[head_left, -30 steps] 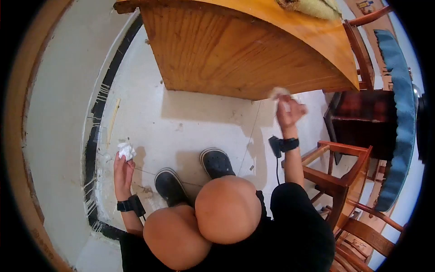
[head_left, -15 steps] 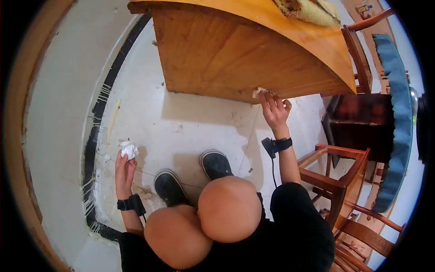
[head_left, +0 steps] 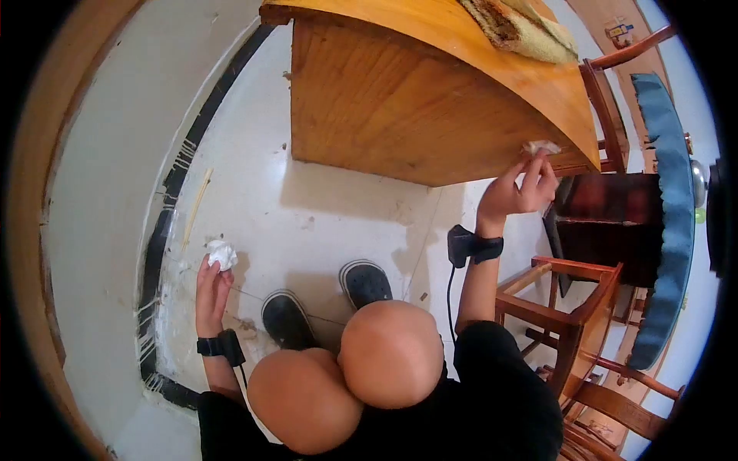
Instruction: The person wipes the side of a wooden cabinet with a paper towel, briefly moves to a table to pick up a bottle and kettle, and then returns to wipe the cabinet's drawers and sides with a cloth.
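One tissue (head_left: 540,146), right hand (head_left: 515,192) clamped, at the table's (head_left: 400,115) lower edge; left hand (head_left: 209,288) grips a wad (head_left: 222,253) over open floor (head_left: 330,223)

A home's dining corner, as we see it from above: a broad wooden table (head_left: 400,115) topped with a woven mat (head_left: 523,27) stands on a pale tiled floor (head_left: 323,223), with wooden chairs (head_left: 573,315) drawn up just beside it. We note a dark wooden cabinet (head_left: 615,223) near the table's far end, and a black skirting band (head_left: 165,215) where the floor meets a plain wall (head_left: 100,192).
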`<state>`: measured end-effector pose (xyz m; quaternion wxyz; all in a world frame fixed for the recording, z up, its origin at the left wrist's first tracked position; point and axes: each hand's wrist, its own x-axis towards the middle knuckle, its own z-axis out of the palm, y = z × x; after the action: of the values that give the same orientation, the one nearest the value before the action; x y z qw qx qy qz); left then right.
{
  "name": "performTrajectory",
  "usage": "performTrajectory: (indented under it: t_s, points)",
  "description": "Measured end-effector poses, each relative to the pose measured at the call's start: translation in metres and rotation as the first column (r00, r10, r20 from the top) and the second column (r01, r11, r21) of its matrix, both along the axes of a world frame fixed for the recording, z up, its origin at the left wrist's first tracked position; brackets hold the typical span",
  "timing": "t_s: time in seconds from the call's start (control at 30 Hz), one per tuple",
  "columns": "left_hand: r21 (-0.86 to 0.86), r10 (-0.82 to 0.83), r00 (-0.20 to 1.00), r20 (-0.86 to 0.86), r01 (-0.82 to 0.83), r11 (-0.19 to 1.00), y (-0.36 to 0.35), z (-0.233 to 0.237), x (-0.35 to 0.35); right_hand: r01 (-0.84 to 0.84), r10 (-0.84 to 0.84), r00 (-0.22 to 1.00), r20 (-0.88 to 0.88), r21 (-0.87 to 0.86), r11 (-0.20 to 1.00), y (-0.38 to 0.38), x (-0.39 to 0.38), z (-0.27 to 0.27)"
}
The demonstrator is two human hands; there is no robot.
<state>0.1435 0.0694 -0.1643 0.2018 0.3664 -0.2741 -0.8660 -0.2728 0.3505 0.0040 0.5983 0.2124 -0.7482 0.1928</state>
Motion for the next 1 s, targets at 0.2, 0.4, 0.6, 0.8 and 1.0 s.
performTrajectory:
  t_s: [0.2,0.4,0.6,0.8,1.0]
  points:
    - [-0.013,0.015,1.0,0.01,-0.015,1.0,-0.004,-0.007,0.008,-0.281,0.289,0.957,-0.023,0.165,0.945,-0.066,0.02,0.019]
    - [0.025,0.056,0.998,0.013,-0.056,0.998,-0.004,-0.006,0.015,-0.401,0.435,0.9,0.017,0.422,0.813,-0.126,0.043,0.023]
    - [0.028,0.081,0.997,0.0,-0.081,0.996,-0.004,-0.009,0.024,-0.419,0.463,0.883,0.072,0.565,0.711,-0.116,0.048,0.009]
    - [0.019,0.059,0.998,-0.01,-0.059,0.998,-0.005,-0.008,0.02,-0.105,0.128,0.99,-0.062,0.295,0.95,-0.045,0.023,0.041]
    - [0.018,-0.004,0.998,-0.059,0.005,1.0,-0.006,-0.015,0.012,-0.08,0.1,0.993,-0.061,0.274,0.959,-0.045,0.021,0.033]
